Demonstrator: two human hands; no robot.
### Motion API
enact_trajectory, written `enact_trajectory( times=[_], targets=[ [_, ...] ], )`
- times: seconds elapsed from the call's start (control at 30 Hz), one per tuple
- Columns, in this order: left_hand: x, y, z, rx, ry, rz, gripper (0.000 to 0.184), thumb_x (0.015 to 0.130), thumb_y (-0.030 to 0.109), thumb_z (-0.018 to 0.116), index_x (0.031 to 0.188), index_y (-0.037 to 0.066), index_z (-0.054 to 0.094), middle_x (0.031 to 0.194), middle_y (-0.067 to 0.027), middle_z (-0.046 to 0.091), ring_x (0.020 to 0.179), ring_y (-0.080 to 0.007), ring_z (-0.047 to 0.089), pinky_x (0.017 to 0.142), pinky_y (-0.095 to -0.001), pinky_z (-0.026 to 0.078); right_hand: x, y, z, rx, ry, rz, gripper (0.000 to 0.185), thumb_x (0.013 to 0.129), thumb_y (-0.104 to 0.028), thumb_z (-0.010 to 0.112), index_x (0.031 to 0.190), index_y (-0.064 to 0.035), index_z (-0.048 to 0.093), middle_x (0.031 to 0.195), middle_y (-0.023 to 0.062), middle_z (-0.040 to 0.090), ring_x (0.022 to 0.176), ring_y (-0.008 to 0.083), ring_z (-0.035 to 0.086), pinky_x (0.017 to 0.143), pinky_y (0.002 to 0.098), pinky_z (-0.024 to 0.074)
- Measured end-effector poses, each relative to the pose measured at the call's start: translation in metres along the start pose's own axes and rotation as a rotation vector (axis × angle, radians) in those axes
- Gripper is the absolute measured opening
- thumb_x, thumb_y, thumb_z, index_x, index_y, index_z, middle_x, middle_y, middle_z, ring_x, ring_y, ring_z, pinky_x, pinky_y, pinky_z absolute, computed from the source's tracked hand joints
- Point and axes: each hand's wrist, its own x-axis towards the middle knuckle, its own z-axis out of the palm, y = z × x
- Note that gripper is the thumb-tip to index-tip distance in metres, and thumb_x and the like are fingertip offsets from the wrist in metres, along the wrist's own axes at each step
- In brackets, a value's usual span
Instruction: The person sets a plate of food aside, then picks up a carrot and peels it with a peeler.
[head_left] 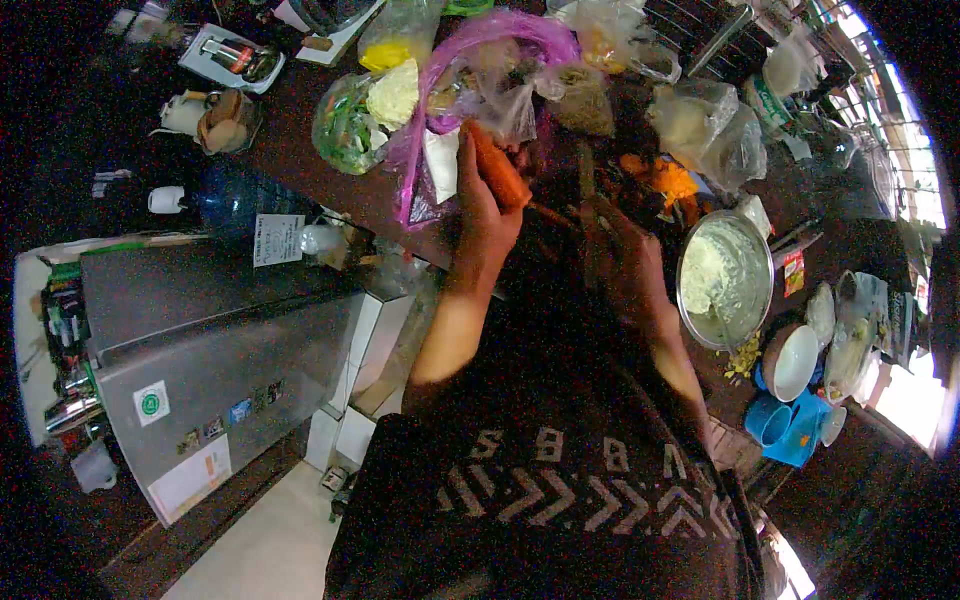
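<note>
A carrot [500, 172] is in my left hand [484, 220], whose fingers wrap around its side in the middle of the view. To its right, my right hand [625, 245] is closed around the handle end of a dark knife [586, 175], its blade pointing away from me. The knife and carrot look apart. Orange carrot pieces [676, 180] lie beyond my right hand. A pink plastic bag [410, 165] spreads behind the carrot, with a white packet [441, 165] beside my left hand.
A metal bowl with a pale mixture [712, 275] stands at the right, near a white bowl [791, 362] and a blue cup [768, 418]. Clear bags [705, 125] lie at the back right. A bag of vegetables [347, 130] sits back left; a grey refrigerator [230, 350] stands at the left.
</note>
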Motion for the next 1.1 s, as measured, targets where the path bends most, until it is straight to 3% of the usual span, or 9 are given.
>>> enact_trajectory(
  times=[0.1, 0.17, 0.5, 0.6, 0.67, 0.7, 0.8, 0.83, 1.1],
  targets=[
    [-0.004, -0.006, 0.007, 0.696, 0.124, 0.132, 0.058, 0.103, 0.021, 0.062, 0.151, 0.0, 0.036, 0.125, -0.0154, 0.062, 0.107, -0.0263, 0.065, 0.092, -0.0351, 0.057, 0.0, -0.004, -0.001, -0.078, 0.003, -0.049, 0.032, 0.1, -0.01, 0.065, 0.131, -0.0049, 0.067, 0.112, 0.0168, 0.076, 0.092, 0.0307, 0.076, 0.077, 0.0377, 0.0582],
    [0.003, 0.012, 0.032, -0.105, 0.433, -0.28, 0.048, 0.103, 0.059, 0.054, 0.104, 0.011, 0.055, 0.089, -0.0036, 0.058, 0.083, -0.0176, 0.058, 0.079, -0.0413, 0.057, 0.0, -0.001, 0.0, -0.082, -0.019, -0.064, 0.033, 0.1, -0.009, 0.065, 0.132, -0.0053, 0.066, 0.113, 0.0165, 0.076, 0.096, 0.0317, 0.076, 0.079, 0.0392, 0.0586],
    [0.011, -0.058, -0.013, -0.184, 0.284, -0.19, 0.054, 0.102, 0.062, 0.053, 0.101, 0.008, 0.054, 0.084, -0.0057, 0.058, 0.074, -0.0182, 0.058, 0.069, -0.0347, 0.054, 0.005, -0.007, 0.012, -0.256, -0.163, -0.257, 0.035, 0.098, -0.008, 0.065, 0.133, -0.0118, 0.066, 0.102, 0.0214, 0.074, 0.091, 0.0413, 0.072, 0.073, 0.0447, 0.0591],
    [0.013, -0.065, -0.032, -0.24, 0.132, -0.127, 0.052, 0.102, 0.059, 0.055, 0.111, 0.008, 0.055, 0.094, -0.0066, 0.06, 0.084, -0.0186, 0.06, 0.076, -0.0375, 0.055, -0.006, -0.004, 0.008, -0.3, -0.202, -0.191, 0.036, 0.096, -0.009, 0.066, 0.132, -0.0144, 0.067, 0.097, 0.0218, 0.072, 0.088, 0.0428, 0.071, 0.071, 0.0458, 0.0585],
    [0.009, -0.001, 0.018, -0.259, 0.553, -0.135, 0.051, 0.103, 0.055, 0.056, 0.123, 0.009, 0.055, 0.108, -0.0059, 0.06, 0.097, -0.0194, 0.06, 0.087, -0.0398, 0.054, -0.008, 0.019, 0.017, -0.324, -0.288, -0.114, 0.037, 0.096, -0.009, 0.066, 0.132, -0.0136, 0.067, 0.099, 0.0207, 0.073, 0.091, 0.0415, 0.071, 0.073, 0.0451, 0.0586],
    [0.013, -0.001, 0.007, -0.268, 0.479, -0.108, 0.041, 0.103, 0.054, 0.056, 0.122, 0.018, 0.056, 0.106, -0.0029, 0.058, 0.098, -0.0189, 0.058, 0.095, -0.0476, 0.055, -0.009, 0.025, 0.017, -0.335, -0.336, -0.077, 0.037, 0.096, -0.009, 0.066, 0.132, -0.0132, 0.066, 0.1, 0.0201, 0.074, 0.092, 0.0408, 0.071, 0.073, 0.0448, 0.0586],
    [0.009, -0.009, 0.0, -0.18, 0.494, -0.112, 0.043, 0.104, 0.053, 0.055, 0.127, 0.017, 0.055, 0.112, -0.0034, 0.059, 0.101, -0.0203, 0.058, 0.099, -0.0482, 0.054, -0.011, 0.029, 0.013, -0.107, -0.176, -0.165, 0.036, 0.095, -0.007, 0.066, 0.131, -0.0102, 0.067, 0.108, 0.0182, 0.075, 0.096, 0.0385, 0.073, 0.077, 0.0428, 0.059],
    [0.004, -0.001, 0.013, -0.169, 0.459, -0.092, 0.047, 0.104, 0.051, 0.055, 0.124, 0.009, 0.055, 0.108, -0.0055, 0.061, 0.098, -0.0207, 0.059, 0.09, -0.0376, 0.051, -0.008, 0.021, 0.01, -0.027, -0.105, -0.211, 0.036, 0.095, -0.006, 0.066, 0.131, -0.0094, 0.067, 0.11, 0.0178, 0.075, 0.097, 0.0379, 0.073, 0.078, 0.0423, 0.0591],
    [0.012, -0.072, -0.021, -0.064, 0.294, -0.096, 0.047, 0.104, 0.054, 0.054, 0.106, 0.007, 0.055, 0.086, -0.0042, 0.059, 0.073, -0.0164, 0.057, 0.066, -0.032, 0.051, 0.004, -0.014, 0.004, -0.131, -0.041, -0.265, 0.033, 0.095, -0.007, 0.066, 0.127, -0.0074, 0.069, 0.116, 0.0176, 0.073, 0.098, 0.037, 0.073, 0.078, 0.0421, 0.0587]
  ],
)
